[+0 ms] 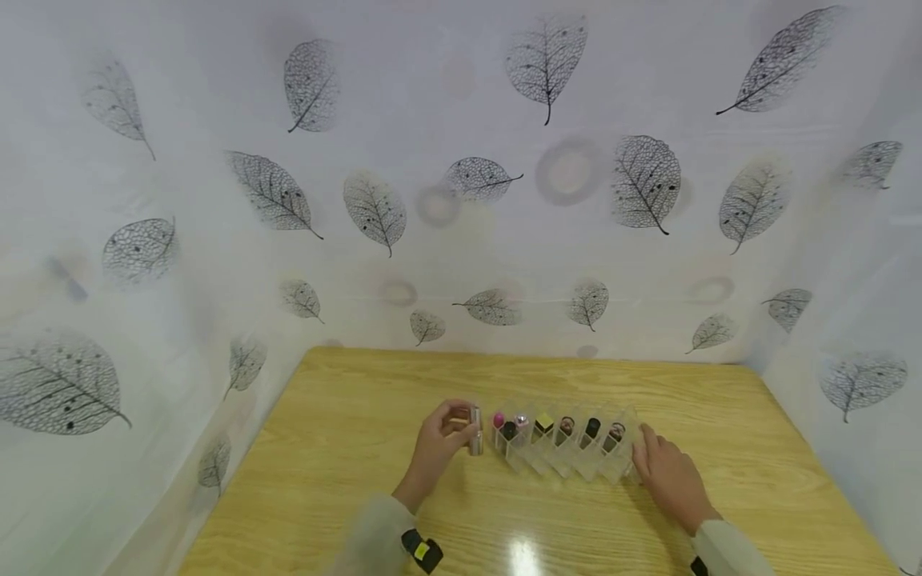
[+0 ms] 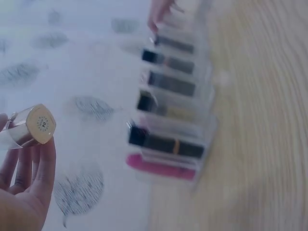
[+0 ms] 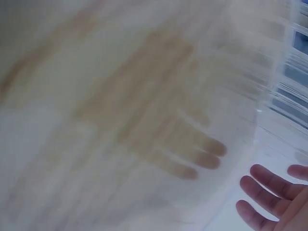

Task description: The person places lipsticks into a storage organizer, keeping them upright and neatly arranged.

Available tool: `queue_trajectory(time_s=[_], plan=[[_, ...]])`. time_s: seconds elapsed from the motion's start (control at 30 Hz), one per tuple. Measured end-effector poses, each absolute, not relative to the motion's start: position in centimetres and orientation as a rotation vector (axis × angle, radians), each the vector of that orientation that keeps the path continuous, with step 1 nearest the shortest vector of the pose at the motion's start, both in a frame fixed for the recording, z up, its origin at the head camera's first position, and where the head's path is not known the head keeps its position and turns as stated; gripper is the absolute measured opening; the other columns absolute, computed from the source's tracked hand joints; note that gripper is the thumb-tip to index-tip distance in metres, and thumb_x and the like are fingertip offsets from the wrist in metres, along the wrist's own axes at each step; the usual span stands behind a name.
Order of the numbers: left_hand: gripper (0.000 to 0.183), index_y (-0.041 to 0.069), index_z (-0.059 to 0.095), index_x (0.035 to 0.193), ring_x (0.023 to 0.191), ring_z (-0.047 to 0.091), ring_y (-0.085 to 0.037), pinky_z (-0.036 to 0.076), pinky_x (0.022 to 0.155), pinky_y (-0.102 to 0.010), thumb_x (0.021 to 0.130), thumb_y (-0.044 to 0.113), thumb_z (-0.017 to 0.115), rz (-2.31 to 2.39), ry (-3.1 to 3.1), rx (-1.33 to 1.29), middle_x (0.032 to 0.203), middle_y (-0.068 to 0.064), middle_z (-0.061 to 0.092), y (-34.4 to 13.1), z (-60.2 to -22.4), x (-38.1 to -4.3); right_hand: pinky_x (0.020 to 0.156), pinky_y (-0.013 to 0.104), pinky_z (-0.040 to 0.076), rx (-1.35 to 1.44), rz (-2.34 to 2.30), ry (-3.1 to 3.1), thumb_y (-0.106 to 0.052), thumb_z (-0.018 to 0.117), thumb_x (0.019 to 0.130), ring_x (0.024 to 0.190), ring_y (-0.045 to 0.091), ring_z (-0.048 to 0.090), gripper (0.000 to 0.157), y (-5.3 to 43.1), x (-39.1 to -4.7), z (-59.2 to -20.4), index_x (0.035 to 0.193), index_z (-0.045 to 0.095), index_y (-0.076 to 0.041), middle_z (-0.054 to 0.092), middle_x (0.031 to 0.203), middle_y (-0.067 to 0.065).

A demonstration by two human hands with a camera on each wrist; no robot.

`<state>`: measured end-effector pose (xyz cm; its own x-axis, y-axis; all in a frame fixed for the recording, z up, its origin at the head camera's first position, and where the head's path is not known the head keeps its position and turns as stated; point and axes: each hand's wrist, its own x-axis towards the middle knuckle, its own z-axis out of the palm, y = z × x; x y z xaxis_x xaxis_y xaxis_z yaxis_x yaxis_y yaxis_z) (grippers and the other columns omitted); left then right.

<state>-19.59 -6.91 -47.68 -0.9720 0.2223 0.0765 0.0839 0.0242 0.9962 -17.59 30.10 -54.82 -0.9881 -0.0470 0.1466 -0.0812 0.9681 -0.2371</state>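
Observation:
My left hand pinches a lipstick between thumb and fingers, just left of a clear organizer. In the left wrist view the lipstick's gold end faces the camera, bearing a small printed label. Several cosmetic tubes stand in the organizer's slanted slots, among them a pink tube and a black tube with a gold band at the near end. At the organizer's right end lies my right hand, fingertips at its side wall. Its fingers look loosely extended in the right wrist view.
The organizer stands on a wood-grain table. Behind and beside the table hangs a pale curtain printed with dark leaves. A black band with a yellow patch sits on the left sleeve.

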Motion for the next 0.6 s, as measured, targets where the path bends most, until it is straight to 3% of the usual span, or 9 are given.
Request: queue_trajectory(time_s=[0.2, 0.4, 0.6], plan=[[0.033, 0.002, 0.056, 0.117, 0.09, 0.058, -0.007, 0.054, 0.077, -0.021, 0.086, 0.011, 0.066, 2.139, 2.147, 0.452, 0.113, -0.019, 0.058, -5.4, -45.1, -16.7, 0.06, 0.051, 0.049, 0.133, 0.322, -2.917, -0.027, 0.053, 0.095, 0.077, 0.039, 0.061, 0.046, 29.6, -17.4, -52.6, 0.123, 0.046, 0.009, 0.06, 0.099, 0.028], [0.031, 0.005, 0.056, 0.115, 0.089, 0.06, -0.01, 0.056, 0.075, -0.023, 0.087, 0.012, 0.066, 2.138, 2.172, 0.619, 0.112, -0.019, 0.06, -4.1, -43.3, -14.4, 0.074, 0.05, 0.05, 0.232, 0.599, -2.719, -0.018, 0.06, 0.091, 0.094, 0.033, 0.06, 0.037, 24.7, -15.8, -46.3, 0.122, 0.054, 0.001, 0.063, 0.109, 0.017], [0.028, 0.005, 0.058, 0.113, 0.087, 0.063, -0.014, 0.058, 0.075, -0.027, 0.086, 0.01, 0.066, 2.154, 2.246, 0.881, 0.105, -0.017, 0.063, -2.9, -42.6, -13.1, 0.074, 0.028, 0.051, 0.536, 1.06, -2.429, -0.004, 0.059, 0.09, 0.091, 0.009, 0.059, 0.026, 18.7, -13.2, -40.5, 0.114, 0.061, -0.013, 0.065, 0.108, 0.0]])
